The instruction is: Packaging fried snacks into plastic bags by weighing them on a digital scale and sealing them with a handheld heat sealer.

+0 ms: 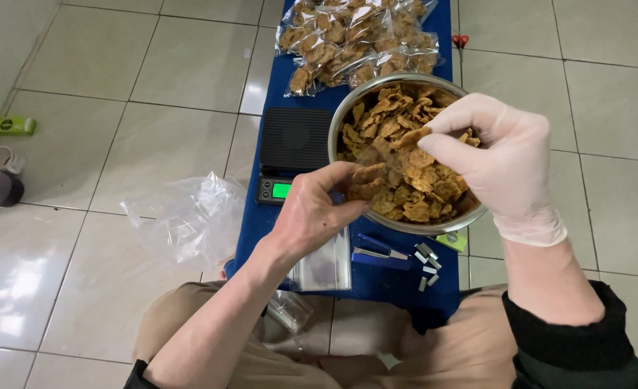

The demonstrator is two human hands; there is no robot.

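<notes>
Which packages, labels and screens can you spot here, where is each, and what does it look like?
Clear sealed bags of brown chips: top, piled on blue cloth.
Black digital scale: left of the metal bowl, green lit screen.
Green flat box: far left on the floor tiles.
Empty clear plastic bags: crumpled, left of the cloth.

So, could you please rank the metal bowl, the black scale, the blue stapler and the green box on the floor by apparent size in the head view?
1. Metal bowl
2. Black scale
3. Blue stapler
4. Green box, though it lies farther away, so its rank below the stapler is unsure.
</notes>
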